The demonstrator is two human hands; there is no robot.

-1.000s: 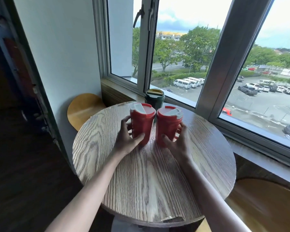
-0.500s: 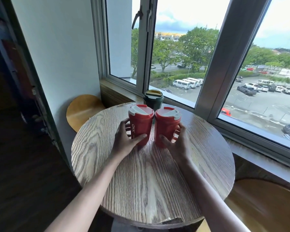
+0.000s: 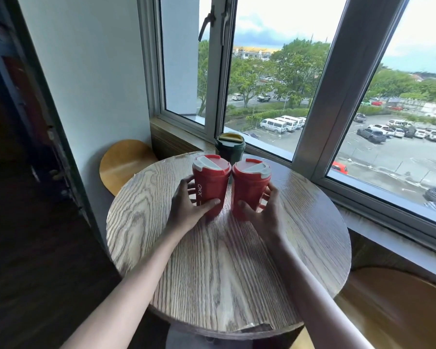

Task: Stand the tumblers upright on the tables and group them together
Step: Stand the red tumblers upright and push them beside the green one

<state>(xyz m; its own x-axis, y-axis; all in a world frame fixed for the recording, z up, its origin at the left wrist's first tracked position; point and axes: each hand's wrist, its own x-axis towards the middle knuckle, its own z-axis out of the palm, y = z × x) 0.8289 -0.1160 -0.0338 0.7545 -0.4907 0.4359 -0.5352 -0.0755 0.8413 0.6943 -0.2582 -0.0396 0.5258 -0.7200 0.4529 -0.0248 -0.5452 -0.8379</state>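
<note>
The left hand [image 3: 186, 210] clamps its fingers [image 3: 209, 204] around one red tumbler [image 3: 210, 182]; the right hand [image 3: 262, 212] grips another red tumbler [image 3: 249, 185]. Both stand upright, nearly touching, on the round wood-grain desk [image 3: 224, 273].

Two red tumblers, left one [image 3: 210, 187] lettered white and right one [image 3: 249, 188], upright side by side, nearly touching, mid-worktop, lids on. Dark green tumbler [image 3: 229, 149], yellowish lid, upright just behind them at far edge.

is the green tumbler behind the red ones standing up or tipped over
Upright: the green tumbler stands on its base at the table's far edge, lid facing up.
</note>
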